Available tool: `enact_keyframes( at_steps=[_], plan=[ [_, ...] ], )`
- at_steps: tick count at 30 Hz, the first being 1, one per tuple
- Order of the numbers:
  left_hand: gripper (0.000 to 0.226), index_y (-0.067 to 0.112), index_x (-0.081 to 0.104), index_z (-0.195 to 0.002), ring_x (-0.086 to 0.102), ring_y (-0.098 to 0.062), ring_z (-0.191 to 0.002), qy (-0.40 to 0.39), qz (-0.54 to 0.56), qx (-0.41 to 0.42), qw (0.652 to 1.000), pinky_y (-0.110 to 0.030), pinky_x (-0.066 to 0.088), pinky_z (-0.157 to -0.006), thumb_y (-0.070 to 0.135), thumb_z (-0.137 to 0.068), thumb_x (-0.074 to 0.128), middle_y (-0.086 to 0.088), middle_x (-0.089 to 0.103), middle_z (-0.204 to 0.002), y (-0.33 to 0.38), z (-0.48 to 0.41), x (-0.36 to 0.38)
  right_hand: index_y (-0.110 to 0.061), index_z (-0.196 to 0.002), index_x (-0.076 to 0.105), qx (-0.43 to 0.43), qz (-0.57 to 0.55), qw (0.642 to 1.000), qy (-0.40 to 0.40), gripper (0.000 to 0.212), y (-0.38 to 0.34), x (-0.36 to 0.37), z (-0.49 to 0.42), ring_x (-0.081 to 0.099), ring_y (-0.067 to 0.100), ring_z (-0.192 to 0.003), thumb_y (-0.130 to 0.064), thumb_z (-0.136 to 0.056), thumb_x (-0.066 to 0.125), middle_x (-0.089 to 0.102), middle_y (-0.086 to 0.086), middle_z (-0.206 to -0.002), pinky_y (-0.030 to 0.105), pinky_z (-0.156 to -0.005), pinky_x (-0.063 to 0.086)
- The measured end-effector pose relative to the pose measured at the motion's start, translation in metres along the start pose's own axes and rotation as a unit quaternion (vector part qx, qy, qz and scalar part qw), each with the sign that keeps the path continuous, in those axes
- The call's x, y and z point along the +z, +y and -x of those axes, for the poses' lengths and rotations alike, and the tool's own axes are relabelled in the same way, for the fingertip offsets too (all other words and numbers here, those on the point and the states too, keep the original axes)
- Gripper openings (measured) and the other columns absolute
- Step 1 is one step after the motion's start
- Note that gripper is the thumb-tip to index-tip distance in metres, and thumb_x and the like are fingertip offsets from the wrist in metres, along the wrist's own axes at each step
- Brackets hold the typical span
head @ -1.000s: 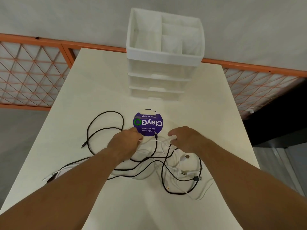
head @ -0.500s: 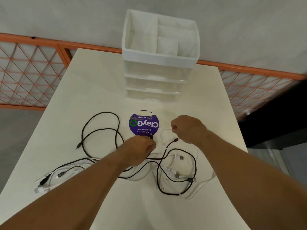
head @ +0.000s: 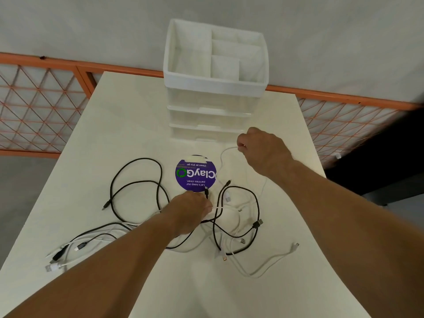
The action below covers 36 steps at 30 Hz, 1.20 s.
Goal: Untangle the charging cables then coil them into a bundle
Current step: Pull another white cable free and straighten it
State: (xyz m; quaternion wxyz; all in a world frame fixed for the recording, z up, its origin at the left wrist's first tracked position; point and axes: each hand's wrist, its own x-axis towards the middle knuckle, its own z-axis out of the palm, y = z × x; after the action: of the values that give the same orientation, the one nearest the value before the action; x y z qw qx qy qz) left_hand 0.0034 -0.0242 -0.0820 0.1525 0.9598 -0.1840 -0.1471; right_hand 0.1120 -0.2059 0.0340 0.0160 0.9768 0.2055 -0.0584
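Note:
Several black and white charging cables lie tangled on the cream table (head: 128, 125). A black cable (head: 137, 184) loops to the left; another black cable (head: 257, 203) loops on the right. My right hand (head: 259, 150) is raised toward the back right, pinching a white cable (head: 221, 160) that curves down from its fingers toward the tangle. My left hand (head: 192, 210) presses down on the middle of the tangle, fingers closed over black and white strands, with a black plug (head: 206, 191) sticking out past its fingertips.
A round purple "ClayGo" sticker (head: 195, 174) is on the table between my hands. A white drawer organiser (head: 215, 79) stands at the table's back. Loose plug ends (head: 59, 255) lie near the left front edge. An orange lattice railing (head: 39, 111) runs behind the table.
My right hand has lifted up and back toward the drawers, drawing the white cable out of the tangle. My left hand has shifted a little right and stays on the tangle.

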Motion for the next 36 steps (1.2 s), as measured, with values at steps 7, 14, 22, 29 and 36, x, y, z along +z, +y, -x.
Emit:
enact_keyframes(
  at_steps=[7, 14, 22, 29, 36],
  plan=[
    [0.017, 0.016, 0.062, -0.109, 0.053, -0.018, -0.088, -0.025, 0.013, -0.001, 1.000, -0.032, 0.054, -0.074, 0.020, -0.100, 0.048, -0.004, 0.059, -0.103, 0.000, 0.004, 0.002, -0.015, -0.110, 0.060, -0.001, 0.047, 0.999, 0.009, 0.022, 0.004, -0.021, 0.001, 0.047, 0.024, -0.078, -0.023, -0.102, 0.041, 0.050, 0.009, -0.108, 0.033, -0.068, 0.039],
    [0.028, 0.014, 0.062, -0.113, 0.052, -0.020, -0.100, -0.020, -0.033, 0.027, 0.999, -0.037, 0.051, -0.085, 0.028, -0.102, 0.040, -0.005, 0.057, -0.110, -0.002, 0.003, 0.007, -0.016, -0.111, 0.060, 0.011, 0.123, 0.992, 0.020, 0.019, 0.006, -0.034, 0.002, 0.044, 0.023, -0.074, -0.016, -0.098, 0.046, 0.050, 0.008, -0.104, 0.033, -0.067, 0.036],
    [0.034, 0.018, 0.060, -0.121, 0.048, -0.019, -0.104, -0.018, -0.051, 0.037, 0.998, -0.033, 0.049, -0.086, 0.034, -0.104, 0.035, -0.003, 0.054, -0.117, 0.001, 0.006, 0.008, -0.005, -0.104, 0.063, 0.092, 0.171, 0.981, 0.021, 0.022, -0.002, -0.058, 0.010, 0.045, 0.025, -0.068, 0.002, -0.085, 0.055, 0.037, 0.008, -0.088, 0.034, -0.063, 0.037],
    [0.033, 0.020, 0.059, -0.122, 0.046, -0.017, -0.104, 0.001, -0.059, 0.037, 0.998, -0.029, 0.047, -0.083, 0.036, -0.104, 0.036, -0.001, 0.052, -0.119, 0.003, 0.009, 0.009, -0.006, -0.102, 0.059, 0.110, 0.135, 0.983, 0.064, 0.014, 0.006, -0.054, 0.010, 0.045, 0.022, -0.066, -0.004, -0.090, 0.052, 0.038, 0.006, -0.086, 0.033, -0.061, 0.036],
    [0.045, 0.021, 0.037, -0.145, 0.050, -0.018, -0.119, 0.018, 0.004, -0.012, 1.000, -0.036, 0.049, -0.094, 0.039, -0.103, 0.034, 0.001, 0.050, -0.137, 0.006, 0.009, -0.004, -0.012, -0.102, 0.058, 0.064, 0.102, 0.989, 0.089, 0.013, 0.006, -0.044, 0.007, 0.047, 0.023, -0.066, -0.015, -0.095, 0.048, 0.039, 0.003, -0.086, 0.033, -0.063, 0.035]
  ],
)
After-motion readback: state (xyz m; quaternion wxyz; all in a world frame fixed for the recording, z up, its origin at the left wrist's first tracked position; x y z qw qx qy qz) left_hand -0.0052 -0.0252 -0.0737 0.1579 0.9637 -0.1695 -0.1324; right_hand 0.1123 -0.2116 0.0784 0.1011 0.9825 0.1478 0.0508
